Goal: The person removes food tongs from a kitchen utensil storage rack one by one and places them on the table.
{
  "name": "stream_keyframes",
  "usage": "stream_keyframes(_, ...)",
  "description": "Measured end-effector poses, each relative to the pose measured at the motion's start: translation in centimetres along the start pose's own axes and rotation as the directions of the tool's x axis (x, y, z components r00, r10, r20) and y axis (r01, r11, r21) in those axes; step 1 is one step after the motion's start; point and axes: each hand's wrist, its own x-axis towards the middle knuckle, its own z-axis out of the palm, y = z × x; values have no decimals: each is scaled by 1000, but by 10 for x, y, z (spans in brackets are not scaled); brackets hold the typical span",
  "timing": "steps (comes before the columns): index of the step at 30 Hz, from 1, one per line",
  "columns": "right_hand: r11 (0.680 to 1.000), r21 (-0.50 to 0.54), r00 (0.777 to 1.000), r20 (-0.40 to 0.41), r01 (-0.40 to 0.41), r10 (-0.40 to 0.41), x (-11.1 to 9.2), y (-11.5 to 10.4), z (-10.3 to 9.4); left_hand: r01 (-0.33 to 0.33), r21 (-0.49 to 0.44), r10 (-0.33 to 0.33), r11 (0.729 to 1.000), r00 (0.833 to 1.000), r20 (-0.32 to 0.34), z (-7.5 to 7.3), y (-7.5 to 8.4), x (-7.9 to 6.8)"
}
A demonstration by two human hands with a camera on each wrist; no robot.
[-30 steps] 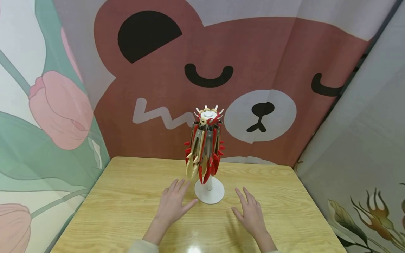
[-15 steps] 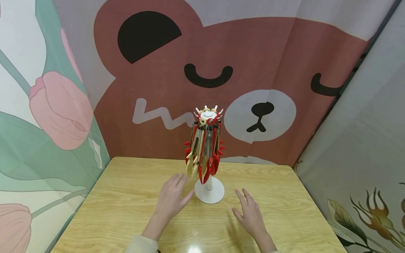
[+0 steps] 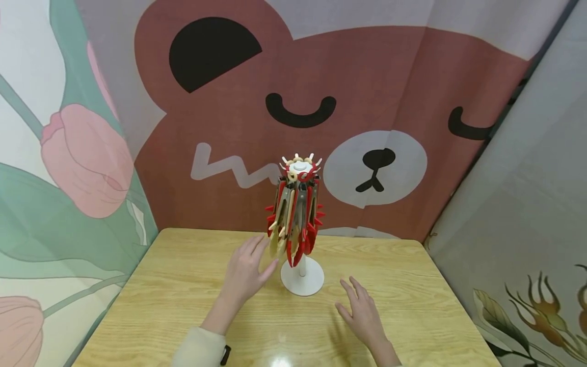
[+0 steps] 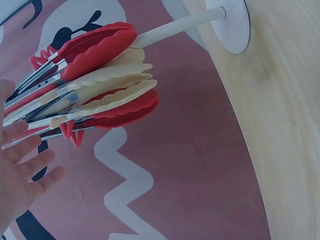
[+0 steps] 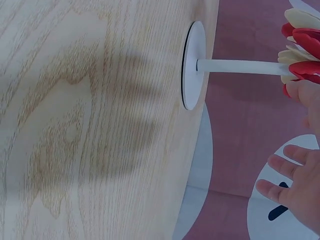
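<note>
Several kitchen tongs with red tips (image 4: 100,50) and cream tips (image 4: 117,97) hang heads down around a white stand (image 3: 302,278). Metal arms and hanging rings show near the stand's top (image 3: 300,167). My left hand (image 3: 245,270) is raised at the left of the tongs, fingers extended, with fingertips close beside the lowest cream head. In the left wrist view its spread fingers (image 4: 45,182) appear below the tongs' arms, holding nothing. On the right, my right hand (image 3: 364,313) hovers over the table, fingers spread and nothing in them, apart from the stand.
The stand's round white base (image 5: 194,65) rests on a light wooden table (image 3: 183,306). Behind the table hangs a curtain with a bear print (image 3: 220,117); floral curtains (image 3: 82,163) close in both sides. A dark band (image 3: 225,355) circles the left wrist.
My left hand has moved forward and up, closer to the hanging tongs, its forearm following. The right hand stays almost still. The tongs and stand have not moved.
</note>
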Motion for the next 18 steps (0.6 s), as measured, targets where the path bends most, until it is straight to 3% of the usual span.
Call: stream_keyframes(18, 1000, 18, 1000, -2, -1, 1, -5, 4, 3, 11, -53, -13, 999, 999, -45, -4, 2, 32)
